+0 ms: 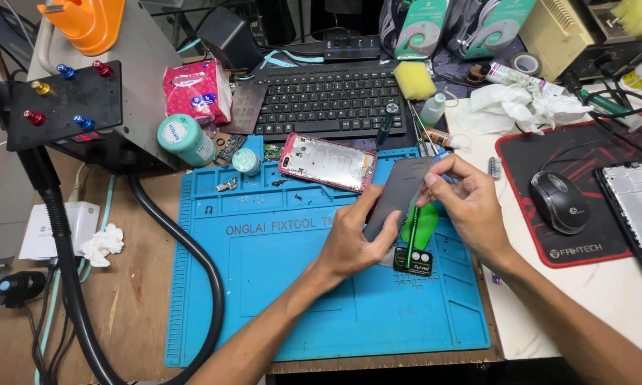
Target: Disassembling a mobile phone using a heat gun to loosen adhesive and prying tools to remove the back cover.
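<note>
Under our hands lies a blue silicone repair mat [278, 285] on a cluttered wooden bench. We hold a thin grey rectangular phone panel [399, 196] tilted above it: our left hand [353, 242] pinches its lower edge, our right hand [471, 207] pinches the upper right edge. It looks light, stiff, smooth and likely brittle, so edges are the safest hold. Beyond the grip sit a pink-framed opened phone [328, 161] and a black keyboard [328, 100].

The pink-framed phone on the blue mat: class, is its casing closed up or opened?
Opened. The pink-framed phone lies flat on the blue mat with bare silvery insides facing up; no cover sits over them.
</note>
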